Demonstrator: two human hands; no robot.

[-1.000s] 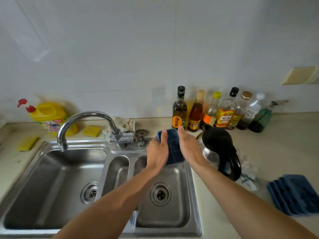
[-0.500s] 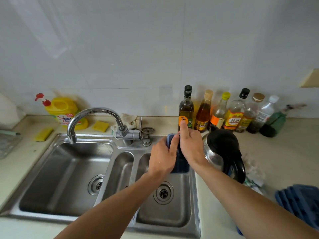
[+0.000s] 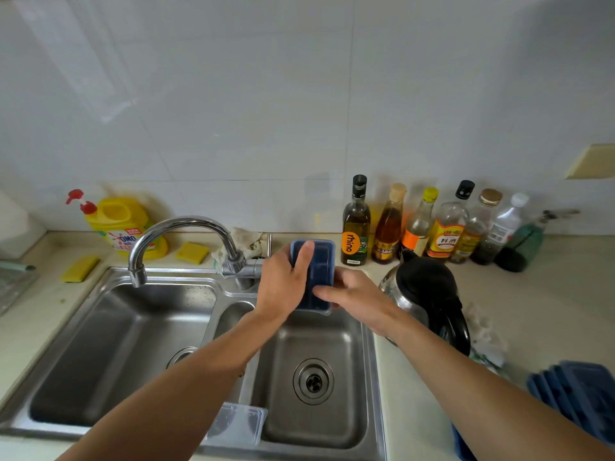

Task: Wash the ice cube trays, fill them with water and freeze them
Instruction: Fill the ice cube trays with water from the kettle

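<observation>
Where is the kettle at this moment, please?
In the head view the kettle stands on the counter just right of the sink, in front of the bottles.

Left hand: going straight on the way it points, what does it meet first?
Probably the tiled wall. The left hand, blue ice cube tray in its grip, points away into the gap between the crumpled cloth and the rhino bottle. Depth is unclear.
</observation>
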